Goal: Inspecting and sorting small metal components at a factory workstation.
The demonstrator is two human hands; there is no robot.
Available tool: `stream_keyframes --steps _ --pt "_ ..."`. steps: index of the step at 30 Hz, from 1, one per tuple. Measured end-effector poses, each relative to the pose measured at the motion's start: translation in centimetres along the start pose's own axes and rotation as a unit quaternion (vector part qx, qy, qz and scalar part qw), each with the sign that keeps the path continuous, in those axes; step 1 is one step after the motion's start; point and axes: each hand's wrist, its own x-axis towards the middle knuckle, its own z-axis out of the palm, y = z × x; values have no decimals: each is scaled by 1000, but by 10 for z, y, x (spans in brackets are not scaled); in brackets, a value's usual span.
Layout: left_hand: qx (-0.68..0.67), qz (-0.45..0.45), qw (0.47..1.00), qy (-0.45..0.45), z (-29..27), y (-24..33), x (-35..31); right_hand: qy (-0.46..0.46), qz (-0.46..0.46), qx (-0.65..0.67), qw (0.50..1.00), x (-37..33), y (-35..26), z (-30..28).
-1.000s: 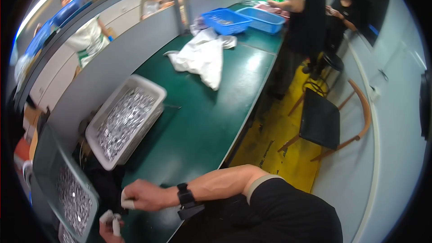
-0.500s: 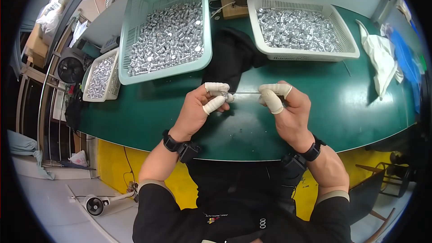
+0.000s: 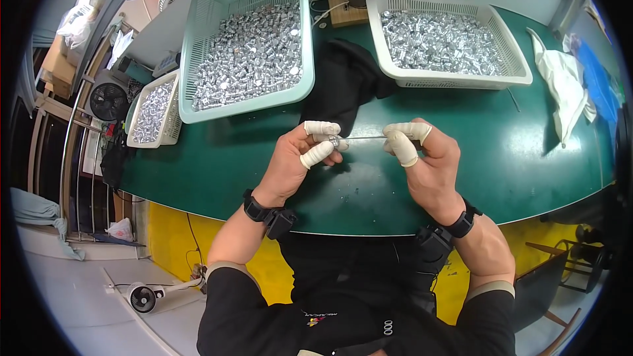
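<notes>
Between the finger-cotted thumb and index finger of my left hand [image 3: 293,158] a small shiny metal part [image 3: 335,141] is pinched. My right hand [image 3: 432,161], its thumb and forefinger also in white finger cots, grips a thin metal rod [image 3: 364,137]. The rod lies level between the hands, and its left end meets the small part; whether it enters a hole there is too small to tell. Both hands are held over the green table [image 3: 369,188], near its front edge.
Beyond my hands stand a large pale green basket [image 3: 306,86] and a white basket [image 3: 455,82], both filled with small metal parts. A smaller white basket [image 3: 173,115] sits at the left. Black cloth [image 3: 346,79] lies between the larger ones; a white cloth [image 3: 560,92] is at the right.
The whole view has shifted slightly, moving everything a little to the right in the picture. My hands keep the same hold on the small part and the rod.
</notes>
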Motion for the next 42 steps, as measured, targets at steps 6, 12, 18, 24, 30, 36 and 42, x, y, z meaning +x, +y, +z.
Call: stream_keyframes --steps 6,12,18,24,30,36,42 --pt "-5 6 1000 -2 0 2 1 1 -2 -4 1000 0 -2 1" --pt "-11 5 1000 0 1 1 -1 10 -14 -7 1000 0 -3 -1" --pt "-12 -7 1000 18 0 1 -7 8 -15 -30 999 -2 -3 1" --pt "11 4 1000 25 4 2 -4 -3 -41 -76 996 -1 -2 0" --pt "6 23 1000 -1 5 0 1 -14 -47 -64 997 -2 1 5" --pt "6 15 1000 3 4 -3 -2 -47 -22 -57 997 -5 3 10" --pt "22 15 1000 5 6 -4 -2 -74 20 -52 996 -6 3 10"
